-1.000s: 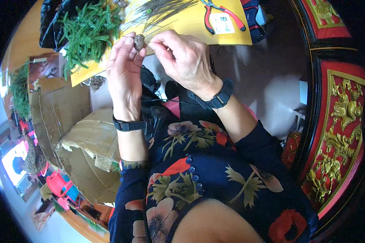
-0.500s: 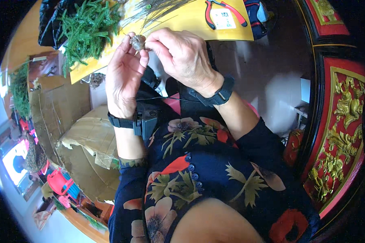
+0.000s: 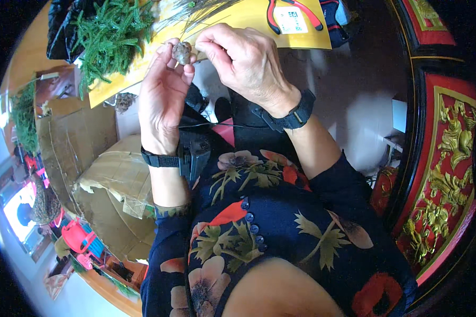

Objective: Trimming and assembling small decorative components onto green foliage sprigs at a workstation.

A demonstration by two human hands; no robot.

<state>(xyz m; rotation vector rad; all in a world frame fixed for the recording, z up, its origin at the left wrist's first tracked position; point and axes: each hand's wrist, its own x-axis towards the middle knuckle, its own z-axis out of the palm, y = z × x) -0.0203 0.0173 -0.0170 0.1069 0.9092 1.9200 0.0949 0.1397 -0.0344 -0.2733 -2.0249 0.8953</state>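
A small, rounded brown-grey pine cone (image 3: 182, 53) is held up over the near edge of the table, its details partly blurred. The fingertips of my left hand (image 3: 163, 87) are closed around it from the left and below. My right hand (image 3: 248, 66) is beside it on the right, thumb and forefinger pinched on a thin wire-like strand (image 3: 209, 57) that runs toward the cone. Beyond my hands, many thin dark wires (image 3: 198, 15) are scattered on the yellow tabletop (image 3: 238, 37).
Green artificial pine sprigs (image 3: 111, 39) are heaped at the table's left, next to a black plastic bag (image 3: 63, 31). Red-handled pliers (image 3: 272, 16) rest at the right end by a white label (image 3: 291, 20). A cardboard box (image 3: 79, 137) stands left; a carved red-gold panel (image 3: 449, 158) rises right.
My right hand has drawn slightly right and up, away from the cone, widening the gap between the hands. The cone has turned a little in my left fingers and shows more of its surface.
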